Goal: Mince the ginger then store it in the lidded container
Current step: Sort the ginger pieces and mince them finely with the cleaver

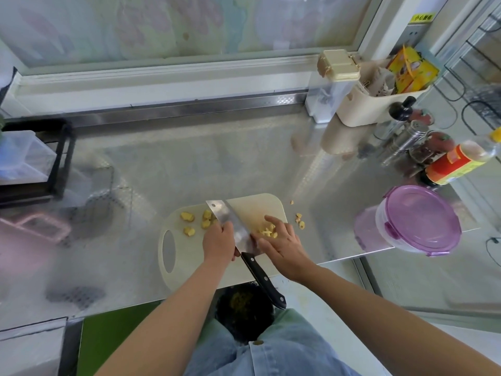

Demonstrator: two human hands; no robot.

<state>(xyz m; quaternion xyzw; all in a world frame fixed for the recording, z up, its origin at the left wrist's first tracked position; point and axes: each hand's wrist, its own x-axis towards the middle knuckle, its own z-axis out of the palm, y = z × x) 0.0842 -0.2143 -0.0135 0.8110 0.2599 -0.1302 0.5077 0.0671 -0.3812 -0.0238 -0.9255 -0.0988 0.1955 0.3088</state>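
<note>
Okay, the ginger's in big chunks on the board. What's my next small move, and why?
Probably sweep the ginger pieces under your right hand into one heap beside the knife. Coarse chunks lie scattered on both sides of the blade, a few off the cutting board. Your left hand holds the blade and the handle is free, so you aren't set to chop yet.

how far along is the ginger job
Done: ginger is cut into coarse chunks on the board, with a few strays on the counter. In hand: left hand grips the knife by its blade; right hand rests on a small pile. Left: mince finer, then fill the closed container.
</note>
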